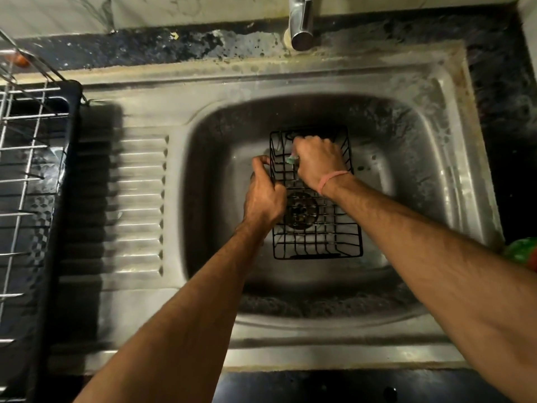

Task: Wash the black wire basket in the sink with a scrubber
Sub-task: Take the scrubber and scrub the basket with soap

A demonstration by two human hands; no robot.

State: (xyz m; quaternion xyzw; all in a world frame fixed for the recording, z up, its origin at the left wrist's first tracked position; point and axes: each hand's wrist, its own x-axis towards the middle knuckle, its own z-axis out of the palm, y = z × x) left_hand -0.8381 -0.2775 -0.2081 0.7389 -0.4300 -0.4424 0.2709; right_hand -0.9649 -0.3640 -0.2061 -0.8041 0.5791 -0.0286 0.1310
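Both hands grip the black wire basket (316, 228); greenish scrubber (290, 159), seemingly.

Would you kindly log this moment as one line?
left hand: grips black wire basket | right hand: holds scrubber inside basket | sink: tap dry

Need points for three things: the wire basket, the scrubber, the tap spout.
black wire basket (319, 242), head view: bare wire grid at its near end.
scrubber (290, 160), head view: greenish bit showing at the right hand's fingers.
tap spout (301, 27), head view: middle of the chrome tube.
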